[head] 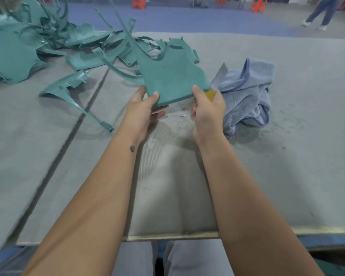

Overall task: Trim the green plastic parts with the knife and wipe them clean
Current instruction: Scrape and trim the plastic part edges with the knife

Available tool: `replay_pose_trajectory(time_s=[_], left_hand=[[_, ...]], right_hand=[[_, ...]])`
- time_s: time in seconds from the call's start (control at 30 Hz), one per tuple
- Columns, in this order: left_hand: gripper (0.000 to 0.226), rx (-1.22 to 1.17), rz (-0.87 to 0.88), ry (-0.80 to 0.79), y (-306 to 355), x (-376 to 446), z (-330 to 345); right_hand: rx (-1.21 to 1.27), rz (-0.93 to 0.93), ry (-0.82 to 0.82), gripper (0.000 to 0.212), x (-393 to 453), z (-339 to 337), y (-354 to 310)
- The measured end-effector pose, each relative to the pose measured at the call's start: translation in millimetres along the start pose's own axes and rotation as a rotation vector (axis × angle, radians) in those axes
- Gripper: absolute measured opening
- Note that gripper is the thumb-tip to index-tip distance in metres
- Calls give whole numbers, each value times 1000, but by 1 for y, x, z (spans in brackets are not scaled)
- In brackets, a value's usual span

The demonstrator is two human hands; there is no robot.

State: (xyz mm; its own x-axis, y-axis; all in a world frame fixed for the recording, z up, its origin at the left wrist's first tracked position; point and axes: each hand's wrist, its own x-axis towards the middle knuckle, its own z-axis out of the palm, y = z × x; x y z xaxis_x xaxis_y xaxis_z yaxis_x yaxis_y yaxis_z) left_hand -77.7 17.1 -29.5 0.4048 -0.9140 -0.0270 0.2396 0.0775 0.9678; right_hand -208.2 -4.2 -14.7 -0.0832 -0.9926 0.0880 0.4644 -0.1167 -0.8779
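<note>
While my left hand (pixel 145 108) pinches the green part (pixel 171 76) above the bench (pixel 287 156), my right hand (pixel 207 108) grips the knife (pixel 217 80) (blade angled up) at its right edge.

No text, label, brand, number or sign can be read anywhere in the head view. The only mark is a small dark tattoo (pixel 132 149) on the inner side of the left forearm, and it forms a shape, not letters or digits.
</note>
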Motion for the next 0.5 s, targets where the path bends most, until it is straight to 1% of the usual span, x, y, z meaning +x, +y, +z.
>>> replay_pose_trajectory(time_s=[0.07,0.1,0.13,0.2,0.23,0.27,0.3,0.33,0.4,0.43,0.47,0.5], left_hand=[[52,133,74,48,-1,-1,-1],[53,173,119,62,-2,-1,-2],[49,164,136,59,-2,-1,-2],[30,-31,60,-5,2,-4,1],[27,-158,4,-50,5,-6,4],[34,-252,-43,-90,7,-8,6],[43,-296,-73,-116,9,-9,6],[50,-322,-90,-128,9,-8,5],[51,-365,-110,-143,8,-9,3],[49,-392,-116,-136,8,-9,2],[48,-425,-120,-129,9,-8,0],[50,-445,-125,-132,10,-8,-1]], right_hand=[[-56,-248,40,12,-2,-1,0],[-133,-374,50,13,-2,-3,0],[-241,-477,42,12,-2,-4,1],[-471,-589,-49,10,-2,-5,6],[-552,-573,-141,11,-3,-4,9],[-607,-511,-260,13,-6,-2,14],[-671,-436,-371,16,-9,2,18],[-769,-377,-447,18,-12,4,23],[-967,-347,-503,23,-13,6,30],[-1000,-340,-508,26,-14,6,30],[-961,-303,-504,26,-14,6,30],[-854,-239,-495,24,-13,6,30]])
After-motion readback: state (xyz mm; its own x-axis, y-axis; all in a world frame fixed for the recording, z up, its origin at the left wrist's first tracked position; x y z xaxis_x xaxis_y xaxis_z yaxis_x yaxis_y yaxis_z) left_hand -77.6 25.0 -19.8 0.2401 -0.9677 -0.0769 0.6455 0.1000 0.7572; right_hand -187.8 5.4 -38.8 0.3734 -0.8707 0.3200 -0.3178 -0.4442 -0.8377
